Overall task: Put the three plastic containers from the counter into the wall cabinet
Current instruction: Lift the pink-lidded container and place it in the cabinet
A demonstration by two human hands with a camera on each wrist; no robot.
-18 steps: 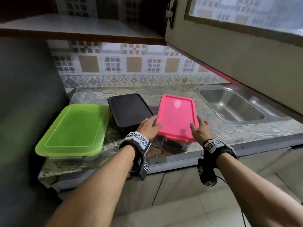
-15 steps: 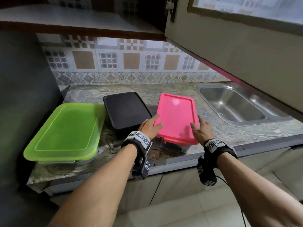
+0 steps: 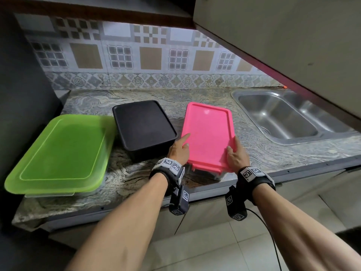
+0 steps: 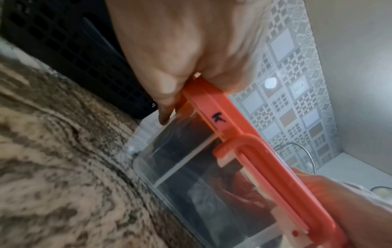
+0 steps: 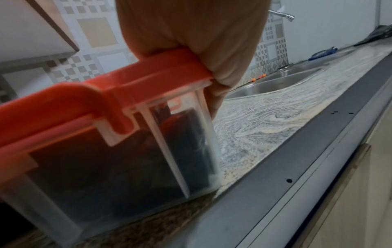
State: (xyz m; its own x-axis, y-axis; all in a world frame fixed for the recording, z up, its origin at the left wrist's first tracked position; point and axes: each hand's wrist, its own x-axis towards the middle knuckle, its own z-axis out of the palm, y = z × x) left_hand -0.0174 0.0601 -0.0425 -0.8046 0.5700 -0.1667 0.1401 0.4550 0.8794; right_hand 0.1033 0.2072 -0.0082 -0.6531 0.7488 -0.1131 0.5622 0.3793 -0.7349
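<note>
**Pink-lidded box held at both sides, worktop edge**

Grip, left: the left hand (image 3: 178, 148) is closed on the left rim of the pink-lidded box (image 3: 210, 133); the thumb is laid on top of the lid and the fingers (image 4: 167, 107) are curled under the rim against the clear wall.

Grip, right: the right hand (image 3: 236, 155) is closed on the right near corner of the same box, thumb over the lid edge, fingers (image 5: 214, 100) tucked beneath the rim.

Box: clear body, pink lid with a clip at the near end. The near end is tilted up slightly; whether the base is fully off the worktop (image 3: 252, 145) cannot be told.

Black box (image 3: 143, 127): stood on the worktop just to the left of the pink one, lid on.

Green-lidded box (image 3: 60, 151): set at the far left, beside the black box, overhanging the front edge a little.

Sink (image 3: 277, 116): sunk into the worktop to the right.

Wall cabinet (image 3: 97, 8): its shelf is seen above, with the door (image 3: 283, 45) swung open at upper right.
</note>
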